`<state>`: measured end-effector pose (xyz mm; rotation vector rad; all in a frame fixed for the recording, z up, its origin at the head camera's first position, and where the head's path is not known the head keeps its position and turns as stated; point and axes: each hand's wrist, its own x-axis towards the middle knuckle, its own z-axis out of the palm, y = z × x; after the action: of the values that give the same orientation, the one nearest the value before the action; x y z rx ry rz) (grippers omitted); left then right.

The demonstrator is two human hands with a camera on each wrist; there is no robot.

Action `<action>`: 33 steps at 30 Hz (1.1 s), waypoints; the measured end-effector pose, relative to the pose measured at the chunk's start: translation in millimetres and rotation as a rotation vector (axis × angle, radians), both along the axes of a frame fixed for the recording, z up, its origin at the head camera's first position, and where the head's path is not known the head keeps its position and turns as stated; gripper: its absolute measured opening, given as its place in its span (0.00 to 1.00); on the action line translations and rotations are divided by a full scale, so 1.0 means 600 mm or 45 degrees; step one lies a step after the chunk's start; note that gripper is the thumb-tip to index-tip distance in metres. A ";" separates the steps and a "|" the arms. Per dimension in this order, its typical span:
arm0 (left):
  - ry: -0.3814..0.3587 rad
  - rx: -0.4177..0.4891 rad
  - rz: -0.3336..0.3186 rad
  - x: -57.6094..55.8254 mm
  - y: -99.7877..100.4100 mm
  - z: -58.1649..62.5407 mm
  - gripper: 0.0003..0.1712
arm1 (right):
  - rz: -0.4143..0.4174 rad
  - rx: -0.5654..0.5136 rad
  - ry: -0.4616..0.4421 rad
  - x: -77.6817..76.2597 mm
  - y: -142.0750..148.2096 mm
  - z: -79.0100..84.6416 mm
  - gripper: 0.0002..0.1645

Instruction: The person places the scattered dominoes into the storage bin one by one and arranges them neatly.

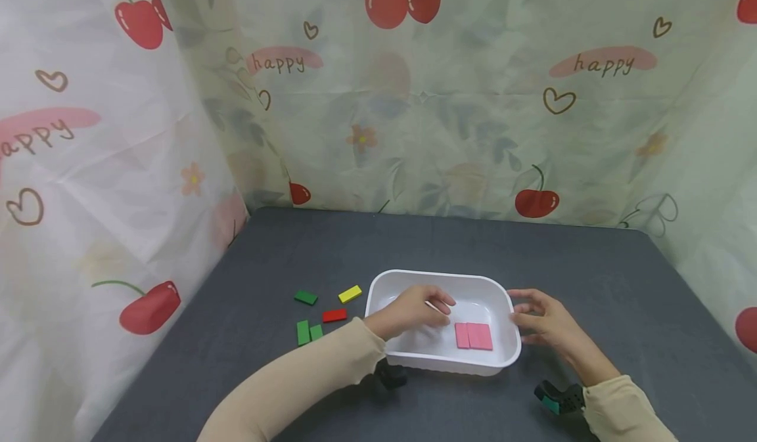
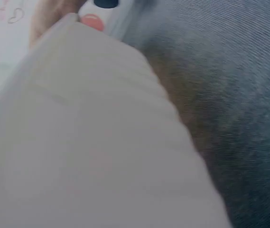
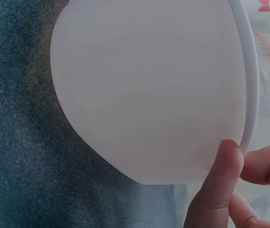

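Note:
A white plastic tub (image 1: 473, 294) stands on the dark table, with flat pink blocks (image 1: 480, 337) lying side by side on its floor toward the right. Over the tub's left half reaches my left hand (image 1: 416, 307), fingers loosely bent above the floor, with nothing visible in them. At the tub's right end my right hand (image 1: 547, 320) grips the rim. In the right wrist view the thumb lies on the outer wall (image 3: 149, 95) and a finger meets the rim. The left wrist view is mostly filled by a pale sleeve (image 2: 87, 133).
Left of the tub lie loose flat blocks: a yellow one (image 1: 350, 293), a red one (image 1: 334, 315), a green one (image 1: 305, 297) and another green pair (image 1: 303, 332) nearer me. Patterned curtains (image 1: 443, 133) enclose the table's back and sides.

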<state>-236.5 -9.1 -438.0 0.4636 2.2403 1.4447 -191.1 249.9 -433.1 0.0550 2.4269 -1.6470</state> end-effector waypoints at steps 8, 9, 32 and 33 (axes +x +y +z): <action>-0.031 0.081 0.020 -0.004 -0.018 0.029 0.18 | -0.011 0.009 -0.002 0.000 -0.001 -0.001 0.36; -0.035 0.094 0.022 -0.004 -0.021 0.032 0.18 | -0.013 0.008 -0.004 0.000 -0.001 -0.001 0.36; 0.064 0.141 0.154 -0.014 -0.096 0.085 0.19 | -0.011 -0.001 -0.007 -0.003 0.003 -0.011 0.39; 0.067 0.142 0.158 -0.015 -0.101 0.087 0.19 | -0.009 0.000 -0.006 -0.002 0.002 -0.009 0.38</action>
<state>-245.3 -69.7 -385.6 0.4085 2.2734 1.6453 -192.5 251.3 -438.4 0.0673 2.4258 -1.6485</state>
